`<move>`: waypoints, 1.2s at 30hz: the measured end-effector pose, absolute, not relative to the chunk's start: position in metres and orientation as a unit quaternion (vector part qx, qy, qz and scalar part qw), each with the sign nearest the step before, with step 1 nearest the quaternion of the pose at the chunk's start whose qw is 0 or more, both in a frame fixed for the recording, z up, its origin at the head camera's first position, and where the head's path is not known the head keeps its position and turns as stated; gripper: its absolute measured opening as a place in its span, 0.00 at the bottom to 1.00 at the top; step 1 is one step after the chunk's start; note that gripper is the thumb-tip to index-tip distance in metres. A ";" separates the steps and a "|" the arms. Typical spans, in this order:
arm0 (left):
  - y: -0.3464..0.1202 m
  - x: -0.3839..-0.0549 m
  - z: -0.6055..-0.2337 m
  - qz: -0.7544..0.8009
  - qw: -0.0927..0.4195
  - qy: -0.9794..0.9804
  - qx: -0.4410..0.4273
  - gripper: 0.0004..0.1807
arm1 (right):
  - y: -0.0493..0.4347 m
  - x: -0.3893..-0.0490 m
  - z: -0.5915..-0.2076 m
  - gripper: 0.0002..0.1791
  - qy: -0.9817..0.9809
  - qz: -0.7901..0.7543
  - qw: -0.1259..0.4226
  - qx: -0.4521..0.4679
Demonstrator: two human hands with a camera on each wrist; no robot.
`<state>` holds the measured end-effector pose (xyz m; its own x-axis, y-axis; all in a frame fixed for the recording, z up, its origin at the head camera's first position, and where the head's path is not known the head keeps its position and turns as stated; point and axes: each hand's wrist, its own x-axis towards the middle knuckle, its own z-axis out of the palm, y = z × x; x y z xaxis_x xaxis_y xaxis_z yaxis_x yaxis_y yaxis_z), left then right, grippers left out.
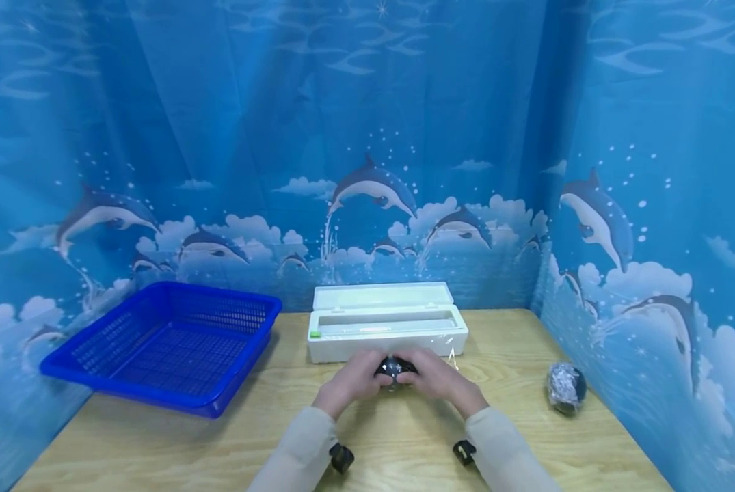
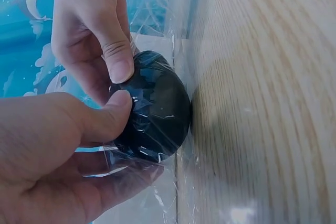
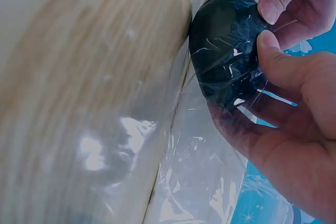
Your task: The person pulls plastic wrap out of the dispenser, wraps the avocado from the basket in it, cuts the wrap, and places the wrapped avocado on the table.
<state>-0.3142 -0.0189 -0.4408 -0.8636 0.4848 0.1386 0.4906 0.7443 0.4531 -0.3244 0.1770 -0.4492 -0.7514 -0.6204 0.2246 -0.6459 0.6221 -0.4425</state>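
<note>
My left hand [image 1: 362,377] and right hand [image 1: 431,374] meet in front of the white box, both gripping one dark, smooth, rounded object [image 2: 160,106]. Clear plastic wrap [image 3: 184,182] clings around it and spreads in a wrinkled sheet over the wood beside it. In the left wrist view both thumbs press the near face side by side, while the other fingers curl behind and beneath. The object sits low, right at the table surface. Just behind the hands, a long white plastic wrap dispenser box [image 1: 336,350] stands with its lid raised and a small green piece at its left end.
A blue perforated basket [image 1: 219,403] stands on the left of the wooden table [image 1: 269,437]. At the right lies another dark rounded object [image 1: 567,388] covered in shiny clear wrap. A blue dolphin-print curtain [image 1: 250,171] hangs at the back and sides.
</note>
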 end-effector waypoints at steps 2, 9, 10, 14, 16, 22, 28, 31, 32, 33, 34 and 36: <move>-0.019 -0.315 -0.442 -0.254 -0.004 -0.932 -0.257 0.17 | 0.177 -0.325 -0.448 0.14 -0.900 0.259 0.013 0.351; -0.021 -0.316 -0.443 -0.290 -0.037 -0.928 -0.230 0.22 | 0.182 -0.325 -0.442 0.21 -0.893 0.301 -0.030 0.333; -0.021 -0.316 -0.442 -0.291 -0.037 -0.928 -0.228 0.21 | 0.182 -0.326 -0.443 0.22 -0.892 0.304 -0.030 0.333; -0.020 -0.316 -0.442 -0.287 -0.034 -0.932 -0.220 0.19 | 0.181 -0.328 -0.447 0.25 -0.894 0.306 -0.024 0.327; -0.019 -0.316 -0.442 -0.289 -0.034 -0.932 -0.214 0.20 | 0.180 -0.327 -0.447 0.25 -0.897 0.308 -0.017 0.316; -0.018 -0.315 -0.443 -0.288 -0.031 -0.936 -0.199 0.24 | 0.174 -0.321 -0.439 0.23 -0.915 0.292 0.024 0.277; -0.019 -0.317 -0.443 -0.281 -0.016 -0.933 -0.224 0.19 | 0.167 -0.319 -0.436 0.17 -0.924 0.244 0.051 0.290; -0.020 -0.321 -0.444 -0.289 -0.013 -0.927 -0.238 0.14 | 0.168 -0.319 -0.439 0.15 -0.923 0.236 0.048 0.301; -0.020 -0.322 -0.445 -0.293 -0.013 -0.926 -0.239 0.12 | 0.168 -0.319 -0.439 0.15 -0.922 0.238 0.046 0.301; -0.020 -0.323 -0.446 -0.298 -0.012 -0.924 -0.239 0.11 | 0.168 -0.320 -0.440 0.15 -0.921 0.239 0.046 0.304; -0.020 -0.324 -0.447 -0.304 -0.009 -0.922 -0.239 0.11 | 0.169 -0.320 -0.441 0.16 -0.920 0.241 0.046 0.306; -0.020 -0.327 -0.449 -0.313 -0.005 -0.920 -0.236 0.10 | 0.170 -0.321 -0.442 0.16 -0.917 0.247 0.046 0.310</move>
<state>-0.3266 -0.0202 -0.4487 -0.8885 0.4376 0.1383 0.4313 0.6932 0.5775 -0.3215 0.1697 -0.4423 -0.8034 -0.5464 0.2368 -0.5914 0.6859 -0.4240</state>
